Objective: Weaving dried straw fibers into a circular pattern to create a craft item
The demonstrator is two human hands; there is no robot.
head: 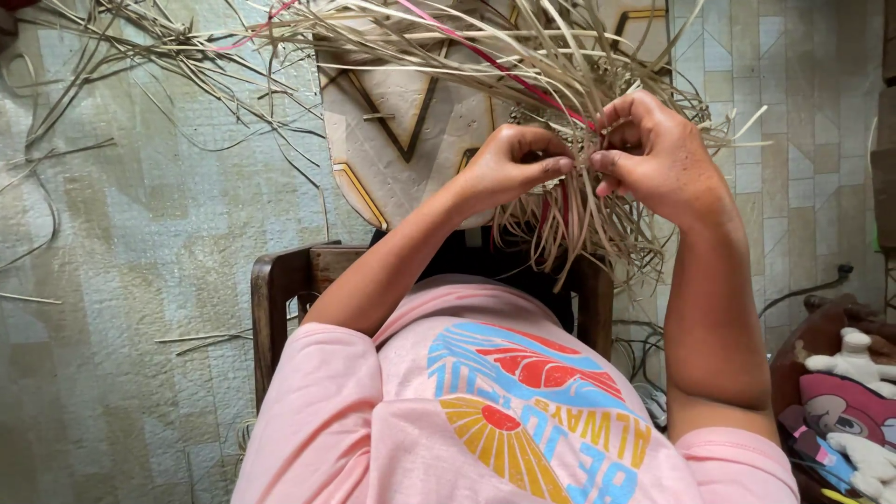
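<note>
- A bundle of dry straw strips (560, 201), thin, flat and pale tan with a few pink ones, hangs in front of the person's chest.
- The left hand (509, 168) and right hand (653, 154) both pinch strips between curled fingertips.
- Behind lies a cream patterned board (401, 121); below, a wooden chair (280, 299); loose strips cover the tiled floor (140, 243).

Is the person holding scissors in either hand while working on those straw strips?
No. The left hand and the right hand pinch only the pale straw strips between bare fingers; no tool shows.
</note>
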